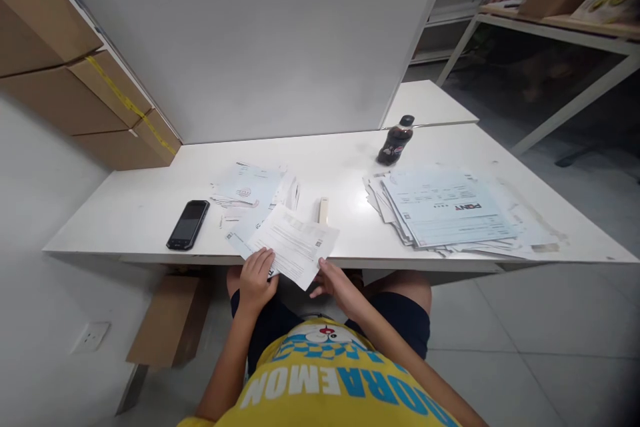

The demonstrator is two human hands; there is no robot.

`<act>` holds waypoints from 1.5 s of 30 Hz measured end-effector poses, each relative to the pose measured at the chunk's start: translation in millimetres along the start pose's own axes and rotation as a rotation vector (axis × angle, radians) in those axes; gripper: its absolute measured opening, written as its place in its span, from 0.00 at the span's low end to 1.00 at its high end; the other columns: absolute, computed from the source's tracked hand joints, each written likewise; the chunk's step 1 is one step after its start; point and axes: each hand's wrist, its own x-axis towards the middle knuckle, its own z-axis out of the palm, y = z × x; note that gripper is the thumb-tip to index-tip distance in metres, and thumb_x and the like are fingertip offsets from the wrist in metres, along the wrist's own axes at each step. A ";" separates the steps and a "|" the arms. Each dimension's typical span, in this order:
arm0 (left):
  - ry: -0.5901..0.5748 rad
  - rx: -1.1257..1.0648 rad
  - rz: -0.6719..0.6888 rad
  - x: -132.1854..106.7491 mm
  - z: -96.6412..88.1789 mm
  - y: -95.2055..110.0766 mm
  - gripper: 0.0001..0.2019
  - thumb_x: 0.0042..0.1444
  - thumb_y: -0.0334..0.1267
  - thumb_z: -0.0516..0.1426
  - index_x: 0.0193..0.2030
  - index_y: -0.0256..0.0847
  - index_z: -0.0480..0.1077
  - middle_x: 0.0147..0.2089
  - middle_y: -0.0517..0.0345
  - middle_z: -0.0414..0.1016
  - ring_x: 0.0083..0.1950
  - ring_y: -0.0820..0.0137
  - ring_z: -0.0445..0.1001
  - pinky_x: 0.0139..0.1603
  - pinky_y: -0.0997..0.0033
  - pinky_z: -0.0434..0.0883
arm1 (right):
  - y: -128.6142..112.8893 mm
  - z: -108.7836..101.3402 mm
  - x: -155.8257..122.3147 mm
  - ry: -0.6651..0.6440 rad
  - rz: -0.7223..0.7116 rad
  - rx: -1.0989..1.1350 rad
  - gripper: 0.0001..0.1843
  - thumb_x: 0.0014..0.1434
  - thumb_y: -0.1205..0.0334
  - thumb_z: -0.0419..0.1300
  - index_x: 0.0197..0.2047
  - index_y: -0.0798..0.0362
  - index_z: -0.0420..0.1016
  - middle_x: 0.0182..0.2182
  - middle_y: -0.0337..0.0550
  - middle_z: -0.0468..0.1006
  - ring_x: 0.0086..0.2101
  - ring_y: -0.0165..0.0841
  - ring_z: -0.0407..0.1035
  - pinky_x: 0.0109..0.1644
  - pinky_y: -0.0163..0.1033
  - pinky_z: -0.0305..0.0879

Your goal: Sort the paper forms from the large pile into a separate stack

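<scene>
A white printed paper sheet (293,247) is tilted over the front edge of the table, one corner sticking out past it. My left hand (257,278) is closed on its lower left side, fingers on top, along with a bluish sheet (240,241) partly under it. At the right edge of the white sheet, my right hand (336,282) pinches the paper, its other fingers hanging loosely below. Just behind lies a loose pile of papers (250,183), some with red stamps. A small cream-coloured oblong object (323,210) rests beside the white sheet.
A larger stack of papers (445,207) lies on the right of the white table (330,150). Behind it stands a dark cola bottle (396,141). A black phone (189,225) lies at left. A whiteboard (260,40) and cardboard boxes (75,100) border the back and left.
</scene>
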 end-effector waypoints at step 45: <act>0.174 -0.551 -0.658 36.3 28.3 6.5 0.14 0.63 0.50 0.53 0.37 0.42 0.71 0.39 0.52 0.77 0.45 0.59 0.76 0.50 0.56 0.73 | 0.6 -56.7 20.9 0.567 -0.721 -0.643 0.16 0.64 0.51 0.54 0.51 0.49 0.69 0.46 0.50 0.76 0.48 0.43 0.70 0.53 0.50 0.67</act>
